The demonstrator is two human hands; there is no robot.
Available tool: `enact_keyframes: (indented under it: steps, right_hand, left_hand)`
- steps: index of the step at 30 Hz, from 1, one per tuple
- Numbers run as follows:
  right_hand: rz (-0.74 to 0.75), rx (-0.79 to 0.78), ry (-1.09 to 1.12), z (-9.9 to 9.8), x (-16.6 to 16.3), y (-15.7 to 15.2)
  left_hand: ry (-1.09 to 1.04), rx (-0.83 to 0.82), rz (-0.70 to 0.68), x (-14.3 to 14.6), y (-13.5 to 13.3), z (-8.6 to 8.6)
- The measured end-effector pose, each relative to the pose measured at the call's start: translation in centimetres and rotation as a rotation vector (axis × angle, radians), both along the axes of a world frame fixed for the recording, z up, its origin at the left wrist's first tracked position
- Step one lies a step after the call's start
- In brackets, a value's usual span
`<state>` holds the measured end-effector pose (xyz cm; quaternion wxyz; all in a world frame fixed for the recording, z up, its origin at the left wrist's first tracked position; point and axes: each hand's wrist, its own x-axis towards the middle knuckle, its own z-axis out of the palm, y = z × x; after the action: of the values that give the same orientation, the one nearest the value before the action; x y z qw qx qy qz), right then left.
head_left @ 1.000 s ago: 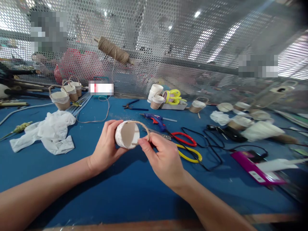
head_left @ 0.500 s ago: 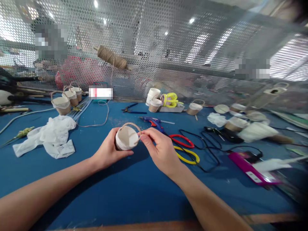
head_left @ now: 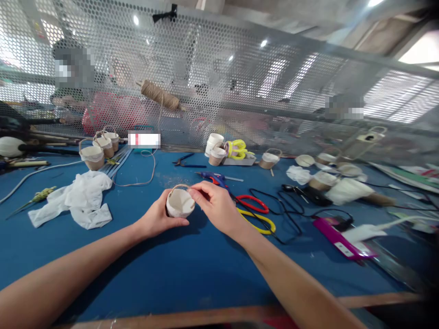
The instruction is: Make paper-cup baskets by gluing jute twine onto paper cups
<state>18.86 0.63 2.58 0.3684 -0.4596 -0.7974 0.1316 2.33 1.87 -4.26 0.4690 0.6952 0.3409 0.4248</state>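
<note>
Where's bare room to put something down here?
Bare tabletop runs from the left hand and right hand to the wooden front edge, also between white cloth and left forearm. Crowded: between glue gun and purple power strip.

cup: base hidden | left forearm: edge-cut | power strip: blurred

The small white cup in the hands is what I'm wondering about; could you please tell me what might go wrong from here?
The right hand is at the thin handle; a tug might loosen it from the cup. The left hand grips the cup's side, and a hard squeeze could dent it. The glue gun lies just beyond the right hand and might get knocked.
</note>
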Motion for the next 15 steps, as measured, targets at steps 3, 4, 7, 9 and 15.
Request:
enact_keyframes:
  steps: [3, 4, 7, 9, 15]
  right_hand:
    - [0.02, -0.029, -0.01, 0.5, -0.1, 0.4]
    - [0.034, -0.037, -0.018, 0.6, -0.1, 0.4]
    - [0.051, -0.059, -0.059, 1.3, -0.2, 0.6]
    - [0.011, -0.039, -0.083, 2.1, 0.3, 0.8]
    - [-0.304, 0.059, -0.211, 5.5, 5.4, 4.2]
  left_hand:
    - [0.007, 0.01, 0.048, 0.0, 0.1, -0.2]
    - [0.001, 0.007, 0.047, 0.1, 0.0, -0.3]
    - [-0.03, 0.002, 0.015, 0.2, 0.1, -0.5]
    - [-0.044, 0.01, 0.022, 0.1, 0.2, -0.6]
    - [-0.015, -0.021, 0.135, -0.4, 0.6, -0.8]
